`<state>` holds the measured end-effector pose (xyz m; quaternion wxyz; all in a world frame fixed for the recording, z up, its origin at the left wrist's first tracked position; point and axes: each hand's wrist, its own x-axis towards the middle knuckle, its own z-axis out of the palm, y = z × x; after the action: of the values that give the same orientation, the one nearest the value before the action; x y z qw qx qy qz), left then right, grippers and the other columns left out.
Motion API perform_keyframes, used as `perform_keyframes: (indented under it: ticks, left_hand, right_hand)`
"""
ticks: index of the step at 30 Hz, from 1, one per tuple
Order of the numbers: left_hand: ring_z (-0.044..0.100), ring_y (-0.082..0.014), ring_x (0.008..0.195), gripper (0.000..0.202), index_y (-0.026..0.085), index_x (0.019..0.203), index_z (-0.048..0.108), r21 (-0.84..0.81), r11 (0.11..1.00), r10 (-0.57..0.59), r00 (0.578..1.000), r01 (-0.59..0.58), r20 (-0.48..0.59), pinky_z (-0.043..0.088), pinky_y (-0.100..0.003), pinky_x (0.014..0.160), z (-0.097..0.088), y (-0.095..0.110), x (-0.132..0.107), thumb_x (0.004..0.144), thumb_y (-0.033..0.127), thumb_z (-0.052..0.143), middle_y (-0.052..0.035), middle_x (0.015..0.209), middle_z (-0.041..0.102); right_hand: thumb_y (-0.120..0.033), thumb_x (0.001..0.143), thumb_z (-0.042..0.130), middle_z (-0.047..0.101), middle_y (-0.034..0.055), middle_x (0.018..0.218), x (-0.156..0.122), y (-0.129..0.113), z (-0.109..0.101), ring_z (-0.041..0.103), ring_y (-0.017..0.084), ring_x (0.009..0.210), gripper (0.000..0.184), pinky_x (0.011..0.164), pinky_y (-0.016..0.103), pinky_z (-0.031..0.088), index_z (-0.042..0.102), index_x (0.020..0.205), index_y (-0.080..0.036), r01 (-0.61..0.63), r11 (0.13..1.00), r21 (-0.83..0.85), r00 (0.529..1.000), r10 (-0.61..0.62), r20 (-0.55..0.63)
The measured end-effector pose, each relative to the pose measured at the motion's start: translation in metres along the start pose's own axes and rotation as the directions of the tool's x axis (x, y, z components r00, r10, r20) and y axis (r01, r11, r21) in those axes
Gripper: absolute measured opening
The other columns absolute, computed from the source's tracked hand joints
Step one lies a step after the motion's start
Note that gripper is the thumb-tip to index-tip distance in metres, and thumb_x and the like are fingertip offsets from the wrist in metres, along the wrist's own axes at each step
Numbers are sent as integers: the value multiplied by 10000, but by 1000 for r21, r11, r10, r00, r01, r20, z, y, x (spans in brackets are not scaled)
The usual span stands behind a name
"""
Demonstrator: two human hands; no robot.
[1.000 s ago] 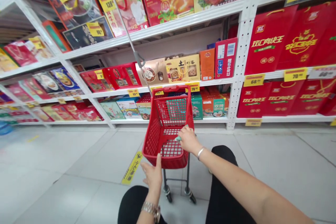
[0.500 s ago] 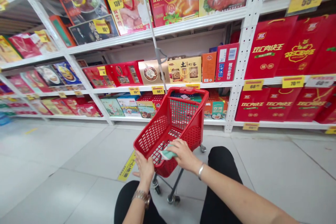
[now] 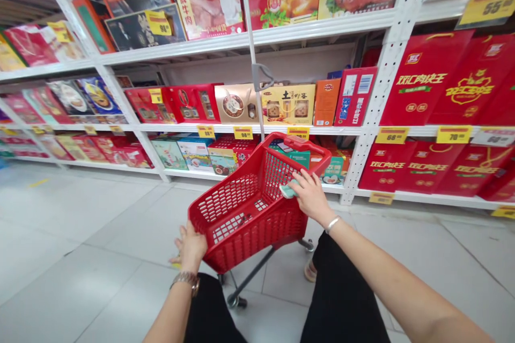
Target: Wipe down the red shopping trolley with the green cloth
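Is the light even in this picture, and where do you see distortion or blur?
Head view: even light, with soft glare on the floor tiles; wide-angle distortion bends the shelf uprights toward the edges; the red shopping trolley and right hand look fairly sharp.

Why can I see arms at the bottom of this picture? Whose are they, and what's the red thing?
A small camera worn on a person's head took this picture, so you see what they see, looking forward and down. The arms are that person's own. Their left hand is at the edge of a red wheeled shopping basket. Their right hand holds a small pale green thing, too small to name. In front of them are white metal shelves with red gift boxes and yellow price tags.
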<state>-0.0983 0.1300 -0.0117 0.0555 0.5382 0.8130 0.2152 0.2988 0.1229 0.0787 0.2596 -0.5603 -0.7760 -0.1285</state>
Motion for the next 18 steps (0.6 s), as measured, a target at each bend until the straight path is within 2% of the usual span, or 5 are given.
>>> perform_keyframes:
  ticks: [2, 5, 9, 13, 18]
  left_hand:
    - [261, -457, 1487, 657, 193, 1580, 281, -72, 992, -109, 994, 106, -34, 171, -801, 1104, -9, 15, -10, 957, 400, 317, -195, 1637, 291]
    - [182, -395, 1529, 658, 152, 1569, 302, -53, 997, -53, 998, 50, -46, 68, -767, 1145, -25, 42, -29, 987, 454, 250, -177, 1638, 293]
    - [90, -311, 1559, 678, 120, 1585, 235, 32, 989, 144, 989, -145, 34, 40, -680, 1196, -36, 64, -47, 995, 451, 265, -167, 1665, 199]
    - [53, -317, 1560, 681, 160, 1591, 233, 77, 983, 159, 985, -164, 66, 24, -676, 1199, -36, 63, -54, 990, 471, 307, -133, 1669, 195]
    - [79, -346, 1553, 666, 196, 1575, 300, 80, 985, 151, 986, -156, 67, 57, -678, 1200, -36, 50, -55, 986, 504, 336, -124, 1669, 207]
  right_hand:
    - [-70, 835, 480, 591, 112, 1405, -1, 1, 6, 375, 312, 1384, 503, 1158, 557, 211, 662, 1273, -239, -9, 1000, 3, 1000, 9, -23]
    - [-56, 858, 452, 641, 116, 1315, -5, -19, 23, 448, 299, 1307, 485, 1159, 531, 249, 674, 1256, -224, 24, 998, 59, 999, -22, -35]
    - [-78, 874, 483, 649, 120, 1269, -16, -79, 49, 484, 302, 1239, 444, 1136, 519, 294, 671, 1248, -224, 120, 975, 185, 992, -125, 17]
    - [-116, 886, 523, 645, 124, 1262, -28, -130, 59, 492, 302, 1220, 419, 1127, 508, 311, 655, 1266, -232, 206, 940, 272, 969, -234, 75]
    - [-63, 870, 491, 656, 105, 1265, -14, -96, 46, 507, 284, 1215, 437, 1103, 452, 340, 680, 1220, -245, 247, 952, 180, 957, -269, 108]
